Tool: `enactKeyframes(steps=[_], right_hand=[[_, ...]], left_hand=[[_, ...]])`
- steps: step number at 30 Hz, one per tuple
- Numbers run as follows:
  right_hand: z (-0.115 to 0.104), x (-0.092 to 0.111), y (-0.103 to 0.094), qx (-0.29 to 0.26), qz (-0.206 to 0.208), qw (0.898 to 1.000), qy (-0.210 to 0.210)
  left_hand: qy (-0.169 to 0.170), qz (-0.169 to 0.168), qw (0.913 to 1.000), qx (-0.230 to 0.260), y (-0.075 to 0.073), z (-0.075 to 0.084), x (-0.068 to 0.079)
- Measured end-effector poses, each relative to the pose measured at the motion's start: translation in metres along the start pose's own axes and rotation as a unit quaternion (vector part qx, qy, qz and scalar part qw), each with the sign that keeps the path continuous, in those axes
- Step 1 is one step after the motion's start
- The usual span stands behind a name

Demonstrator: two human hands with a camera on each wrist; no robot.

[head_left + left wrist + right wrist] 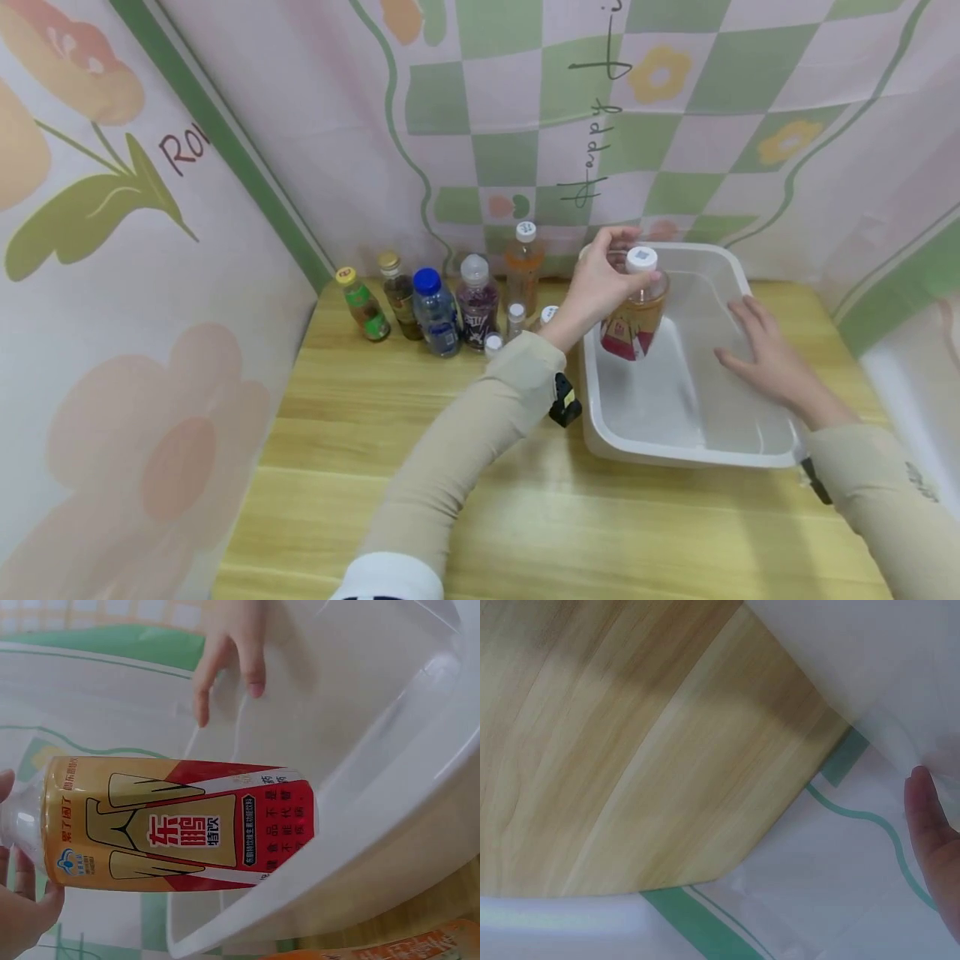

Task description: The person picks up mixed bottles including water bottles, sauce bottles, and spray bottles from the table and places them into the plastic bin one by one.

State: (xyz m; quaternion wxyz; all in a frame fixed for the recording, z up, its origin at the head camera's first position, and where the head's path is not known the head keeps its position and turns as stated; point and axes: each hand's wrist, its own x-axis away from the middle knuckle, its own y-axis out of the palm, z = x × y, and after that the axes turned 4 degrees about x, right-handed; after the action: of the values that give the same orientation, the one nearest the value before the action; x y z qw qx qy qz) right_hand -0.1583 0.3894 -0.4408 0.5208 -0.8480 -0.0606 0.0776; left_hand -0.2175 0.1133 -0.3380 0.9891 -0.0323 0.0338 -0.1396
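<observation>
My left hand [597, 282] grips a drink bottle [636, 323] around its neck, just below the white cap. The bottle hangs upright, slightly tilted, over the left part of a white plastic bin [693, 457]. In the left wrist view its yellow and red label [180, 825] shows fully, with the fingers at the bottle's shoulder. My right hand [772, 354] is at the bin's right side, fingers spread and fairly straight. Only a few of its fingers [928, 817] appear in the right wrist view, beside the bin's pale wall.
Left of the bin stand several bottles: a green-labelled one [365, 308], one with a blue cap [437, 315], a dark purple one [477, 308] and an orange drink [523, 271]. Small white-capped bottles [516, 321] are partly hidden by my left arm. A patterned curtain [510, 100] backs the wooden table [337, 467].
</observation>
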Motion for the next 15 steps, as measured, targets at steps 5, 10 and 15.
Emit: enactKeyframes(steps=[5, 10, 15], right_hand=[[0.000, 0.000, -0.001, -0.001, 0.002, 1.000, -0.001], [-0.002, 0.000, -0.002, 0.011, -0.002, 1.000, 0.004], [-0.002, 0.000, -0.001, 0.012, -0.001, 1.000, 0.002]], left_hand=[[-0.004, 0.022, 0.9997, 0.009, 0.008, -0.009, -0.004], [-0.018, 0.038, 0.9991, 0.009, 0.016, -0.018, -0.008], [-0.010, 0.039, 0.9989, -0.023, 0.024, -0.025, -0.013]])
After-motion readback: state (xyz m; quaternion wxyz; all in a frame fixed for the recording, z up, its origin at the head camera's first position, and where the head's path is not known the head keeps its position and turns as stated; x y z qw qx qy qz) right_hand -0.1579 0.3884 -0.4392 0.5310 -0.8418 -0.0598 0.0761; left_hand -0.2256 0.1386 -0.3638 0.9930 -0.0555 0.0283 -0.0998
